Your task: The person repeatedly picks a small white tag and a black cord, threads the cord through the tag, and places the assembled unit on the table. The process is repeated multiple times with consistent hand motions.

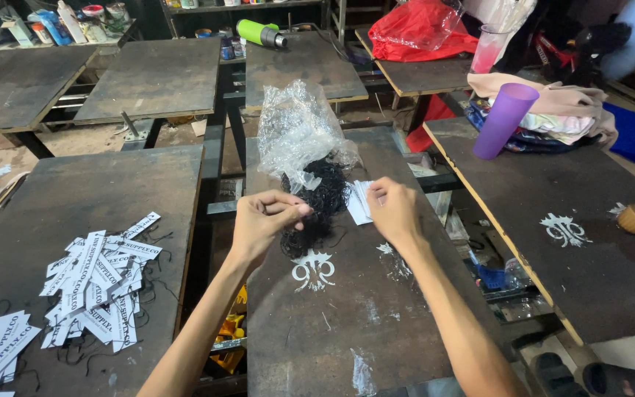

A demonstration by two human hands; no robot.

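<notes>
Left hand (264, 220) pinches black string (317, 202) from the tangle just beyond it. Right hand (393, 212) pinches a white tag (359, 204); crumpled plastic bag (299, 129) farther off on the counter (347, 323).

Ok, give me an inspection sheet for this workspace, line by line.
Surface: dark wooden board, scuffed, with white paint marks.
Job's things: tangle of black strings under a crumpled clear plastic bag; small white tags beside it.
Clutter: pile of white printed tags with strings on the left board; purple cup, folded clothes, red bag.
Hands: left hand pinches a black string; right hand holds a white tag, fingers closed.
Cables: nothing seen.
Surroundings: more dark boards on metal frames, green tool, shelf of bottles.
</notes>
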